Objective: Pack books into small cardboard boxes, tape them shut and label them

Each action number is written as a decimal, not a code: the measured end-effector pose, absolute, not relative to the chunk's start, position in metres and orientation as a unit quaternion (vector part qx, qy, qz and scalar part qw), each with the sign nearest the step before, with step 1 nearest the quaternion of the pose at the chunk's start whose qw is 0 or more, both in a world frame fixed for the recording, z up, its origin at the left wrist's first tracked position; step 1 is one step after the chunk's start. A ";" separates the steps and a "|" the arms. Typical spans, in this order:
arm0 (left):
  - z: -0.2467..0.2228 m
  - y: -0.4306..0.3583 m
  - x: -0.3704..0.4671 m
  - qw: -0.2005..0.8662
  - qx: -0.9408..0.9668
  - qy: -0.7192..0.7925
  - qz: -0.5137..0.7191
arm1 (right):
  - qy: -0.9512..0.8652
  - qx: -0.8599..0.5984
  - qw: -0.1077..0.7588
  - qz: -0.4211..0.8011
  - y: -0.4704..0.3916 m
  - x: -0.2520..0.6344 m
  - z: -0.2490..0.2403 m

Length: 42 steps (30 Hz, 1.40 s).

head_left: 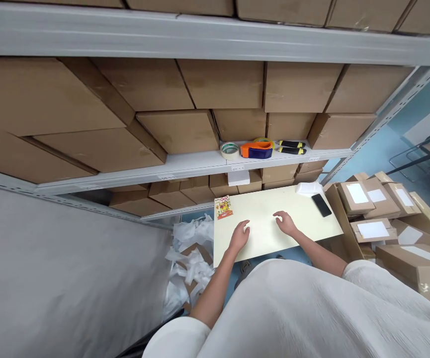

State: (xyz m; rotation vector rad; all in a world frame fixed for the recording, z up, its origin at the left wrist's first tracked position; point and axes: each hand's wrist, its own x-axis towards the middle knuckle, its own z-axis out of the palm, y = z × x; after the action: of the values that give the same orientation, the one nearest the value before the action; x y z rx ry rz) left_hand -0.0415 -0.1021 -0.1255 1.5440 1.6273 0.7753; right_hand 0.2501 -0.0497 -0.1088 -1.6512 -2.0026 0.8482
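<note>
Over the pale tabletop both of my hands are held apart with nothing in them. My left hand is open, its fingers loosely curved, just below a colourful printed card or packet at the table's left end. To the right, my right hand is also open, with fingers bent inward toward the left one. A black phone lies near the right end of the table. Behind it rests a white stack of paper or labels.
Shelves of cardboard boxes rise ahead. On one shelf sit a tape roll, an orange and blue tape dispenser and two black-yellow cutters. Labelled parcels pile up at right; crumpled white packing material lies at left.
</note>
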 end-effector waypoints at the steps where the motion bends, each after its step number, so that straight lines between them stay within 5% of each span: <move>1: -0.123 -0.101 -0.032 0.376 0.604 0.634 0.303 | -0.724 -0.587 0.212 0.292 -0.039 0.258 -0.096; 7: -0.117 -0.099 0.024 0.375 0.602 0.639 0.299 | -0.765 -0.580 0.266 0.082 0.087 0.322 0.016; 14: -0.113 -0.116 0.075 0.388 0.585 0.649 0.293 | -0.824 -0.544 0.157 -0.022 0.192 0.354 0.083; 30: -0.101 -0.108 0.071 0.369 0.610 0.647 0.271 | -0.796 -0.571 0.196 0.044 0.185 0.363 0.074; 42: -0.122 -0.119 0.099 0.412 0.630 0.620 0.222 | -0.605 -0.760 0.047 0.234 0.024 0.429 -0.087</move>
State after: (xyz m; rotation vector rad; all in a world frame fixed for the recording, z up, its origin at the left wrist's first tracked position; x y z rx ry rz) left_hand 0.0987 -0.1191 -0.1219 1.5851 1.5589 0.5596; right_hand 0.4294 0.0235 -0.0870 -2.3192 -1.8445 0.7124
